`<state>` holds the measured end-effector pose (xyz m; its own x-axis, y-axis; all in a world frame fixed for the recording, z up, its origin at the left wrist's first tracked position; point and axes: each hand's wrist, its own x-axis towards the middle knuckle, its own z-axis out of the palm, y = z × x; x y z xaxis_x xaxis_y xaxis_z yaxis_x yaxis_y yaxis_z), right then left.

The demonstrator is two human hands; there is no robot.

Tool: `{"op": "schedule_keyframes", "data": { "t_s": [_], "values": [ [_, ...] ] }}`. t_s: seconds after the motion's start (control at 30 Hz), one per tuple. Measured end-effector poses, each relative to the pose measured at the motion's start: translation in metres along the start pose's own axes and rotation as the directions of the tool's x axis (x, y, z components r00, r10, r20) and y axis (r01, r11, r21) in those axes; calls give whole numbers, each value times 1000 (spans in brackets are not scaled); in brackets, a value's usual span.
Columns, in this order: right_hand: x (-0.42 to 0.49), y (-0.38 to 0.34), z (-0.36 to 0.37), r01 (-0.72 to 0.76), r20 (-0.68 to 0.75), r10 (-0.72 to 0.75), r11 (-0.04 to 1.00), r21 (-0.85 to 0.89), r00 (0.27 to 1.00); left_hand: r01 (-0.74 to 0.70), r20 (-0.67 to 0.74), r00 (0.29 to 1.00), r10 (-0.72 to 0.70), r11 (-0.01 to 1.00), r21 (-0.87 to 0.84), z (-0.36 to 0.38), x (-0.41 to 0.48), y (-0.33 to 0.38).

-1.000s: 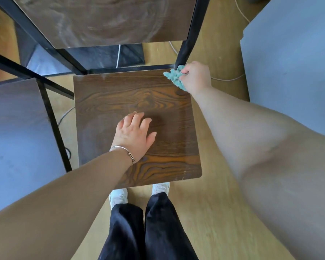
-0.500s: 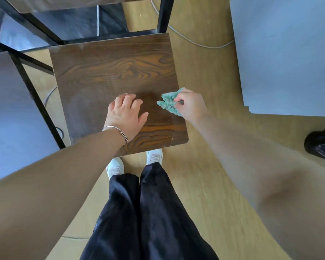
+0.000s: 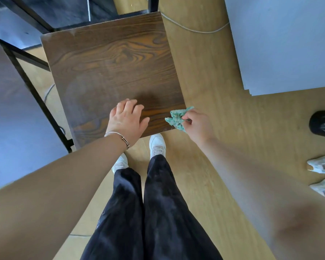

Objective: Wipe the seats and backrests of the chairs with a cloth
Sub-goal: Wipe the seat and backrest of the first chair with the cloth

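- While the left hand lies flat and open, steadying the seat, the right hand pinches the cloth at its near corner.

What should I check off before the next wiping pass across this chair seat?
1. Cloth held in right hand: ok.
2. Cloth on the seat: not ok, it sits at the near right corner, partly off the edge.
3. Left hand flat on the seat, steadying it: ok.
4. Seat free of objects: ok.
5. Seat already clean: cannot tell.
6. Cable on the floor clear of the feet: ok.
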<state>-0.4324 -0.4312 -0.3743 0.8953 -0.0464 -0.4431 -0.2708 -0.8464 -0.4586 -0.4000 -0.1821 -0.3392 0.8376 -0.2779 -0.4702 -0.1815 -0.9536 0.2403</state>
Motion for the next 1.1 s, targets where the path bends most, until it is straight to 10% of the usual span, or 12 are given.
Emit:
{"op": "schedule_keyframes", "data": {
  "t_s": [0.37,1.1],
  "values": [
    [-21,-39,33,-263,-202,309,938,226,930,54,-24,998,-55,998,-15,-4,-39,-48],
    [-52,-182,143,-187,-160,211,970,155,964,164,-73,984,-163,986,14,23,-137,-181]
  ]
}}
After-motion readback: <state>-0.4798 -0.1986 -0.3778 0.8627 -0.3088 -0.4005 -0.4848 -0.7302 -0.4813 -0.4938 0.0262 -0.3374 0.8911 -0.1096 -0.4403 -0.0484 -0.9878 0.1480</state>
